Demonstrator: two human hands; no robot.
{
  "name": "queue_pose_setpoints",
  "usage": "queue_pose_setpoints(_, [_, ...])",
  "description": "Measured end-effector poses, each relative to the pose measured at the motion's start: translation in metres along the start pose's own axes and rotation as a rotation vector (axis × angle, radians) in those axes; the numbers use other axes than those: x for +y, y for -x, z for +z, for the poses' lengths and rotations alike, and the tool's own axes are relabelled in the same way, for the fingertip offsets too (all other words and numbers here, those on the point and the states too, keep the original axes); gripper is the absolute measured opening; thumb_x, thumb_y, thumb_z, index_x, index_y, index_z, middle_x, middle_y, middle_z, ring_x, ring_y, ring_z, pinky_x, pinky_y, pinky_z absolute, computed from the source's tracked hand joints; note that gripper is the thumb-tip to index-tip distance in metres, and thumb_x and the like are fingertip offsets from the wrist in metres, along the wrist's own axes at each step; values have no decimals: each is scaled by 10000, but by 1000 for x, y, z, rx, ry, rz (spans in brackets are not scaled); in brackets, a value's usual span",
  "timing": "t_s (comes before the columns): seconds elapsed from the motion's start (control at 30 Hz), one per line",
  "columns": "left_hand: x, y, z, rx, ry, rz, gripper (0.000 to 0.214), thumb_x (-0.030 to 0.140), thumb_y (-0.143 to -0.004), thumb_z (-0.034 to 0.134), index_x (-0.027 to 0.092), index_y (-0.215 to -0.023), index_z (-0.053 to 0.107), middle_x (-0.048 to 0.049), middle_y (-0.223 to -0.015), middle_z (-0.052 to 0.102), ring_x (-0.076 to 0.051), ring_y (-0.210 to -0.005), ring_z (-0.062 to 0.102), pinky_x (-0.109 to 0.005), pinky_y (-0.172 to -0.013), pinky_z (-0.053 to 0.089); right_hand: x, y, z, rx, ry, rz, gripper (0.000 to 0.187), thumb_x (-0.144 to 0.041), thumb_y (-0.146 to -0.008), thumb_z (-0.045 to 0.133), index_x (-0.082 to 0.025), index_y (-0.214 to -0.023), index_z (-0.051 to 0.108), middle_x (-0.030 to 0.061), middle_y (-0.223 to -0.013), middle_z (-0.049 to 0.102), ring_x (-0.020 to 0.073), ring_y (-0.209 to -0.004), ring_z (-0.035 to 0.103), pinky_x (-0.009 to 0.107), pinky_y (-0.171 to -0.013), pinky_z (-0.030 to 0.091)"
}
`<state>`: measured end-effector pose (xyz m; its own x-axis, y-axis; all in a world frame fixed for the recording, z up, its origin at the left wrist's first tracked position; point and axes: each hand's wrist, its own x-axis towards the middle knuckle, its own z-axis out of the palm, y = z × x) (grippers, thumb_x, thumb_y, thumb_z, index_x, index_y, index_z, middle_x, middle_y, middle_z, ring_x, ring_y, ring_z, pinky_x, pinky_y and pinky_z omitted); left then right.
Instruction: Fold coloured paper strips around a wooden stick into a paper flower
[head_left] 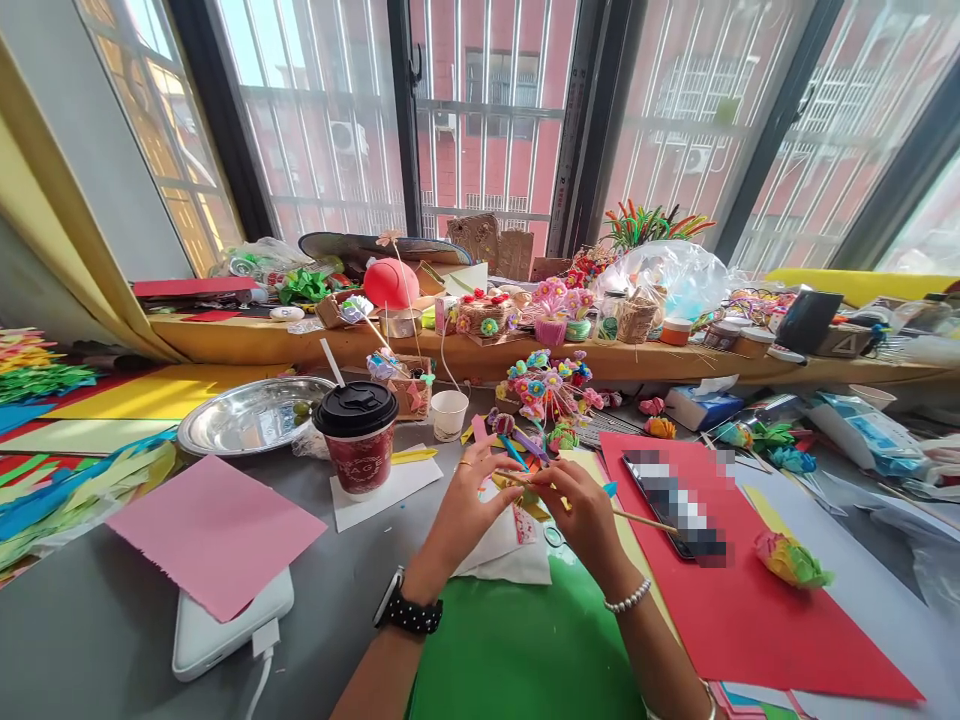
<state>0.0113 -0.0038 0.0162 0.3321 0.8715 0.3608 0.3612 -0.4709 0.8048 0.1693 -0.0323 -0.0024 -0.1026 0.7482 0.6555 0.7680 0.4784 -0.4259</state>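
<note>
A thin wooden stick [641,519] runs crosswise between my hands, its long end pointing right. My right hand [583,503] pinches it between thumb and fingers. At the stick's other end, the fingertips and thumb of my left hand [469,493] close on it. A small blue paper leaf [610,489] shows beside my right fingers; whether it is fixed to the stick I cannot tell. Below and behind my hands lie white tissue [501,560] and coloured paper scraps [525,450]. A green sheet [517,645] spreads between my forearms.
Left of my hands stand a lidded cup with a straw [360,440], a metal plate [247,425] and a paper cup [448,415]. To the right, a phone [664,490] and a paper flower [791,560] lie on red paper [750,620]. Crafted flowers [547,385] stand behind.
</note>
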Motion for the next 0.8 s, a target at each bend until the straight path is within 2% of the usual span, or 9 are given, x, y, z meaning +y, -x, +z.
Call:
queue_pose_setpoints(0.17, [-2, 1, -3, -53, -179, 58, 110, 259, -716, 545, 215, -776, 625, -68, -1157, 484, -223, -1124, 409, -380, -925, 340, 0, 0, 2, -86, 52, -59, 158, -234, -825, 449, -189, -794, 598, 35, -711, 566, 151, -700, 502, 237, -608, 393])
queue_pose_setpoints(0.33, [-5, 0, -6, -129, -209, 15, 106, 244, -708, 552, 205, -751, 640, -78, -1162, 499, -215, -1085, 452, -371, -929, 330, 1, 0, 2, -153, 78, -73, 124, -227, -808, 484, -191, -775, 598, 30, -712, 572, 153, -698, 502, 237, -599, 383])
queue_pose_setpoints(0.53, [-9, -2, -5, -162, -190, -4, 81, 207, -686, 567, 197, -717, 641, -79, -1162, 516, -211, -1095, 445, -354, -922, 334, 1, 0, 2, -198, 60, -71, 107, -224, -793, 507, -192, -779, 608, 31, -719, 577, 153, -699, 509, 236, -599, 385])
queue_pose_setpoints(0.7, [-10, -2, -5, -140, -199, 34, 83, 147, -669, 566, 194, -680, 634, -71, -1137, 536, -202, -1084, 457, -342, -914, 345, 0, 0, 2, -228, -10, -6, 111, -250, -793, 503, -207, -808, 604, 24, -742, 586, 149, -704, 518, 230, -593, 387])
queue_pose_setpoints(0.8, [-10, -2, -4, -138, -213, 52, 65, 159, -674, 571, 190, -676, 628, -82, -1139, 534, -214, -1079, 462, -362, -902, 354, -1, -1, 1, -221, -56, 117, 146, -290, -808, 468, -190, -797, 574, 16, -716, 592, 129, -612, 514, 221, -540, 377])
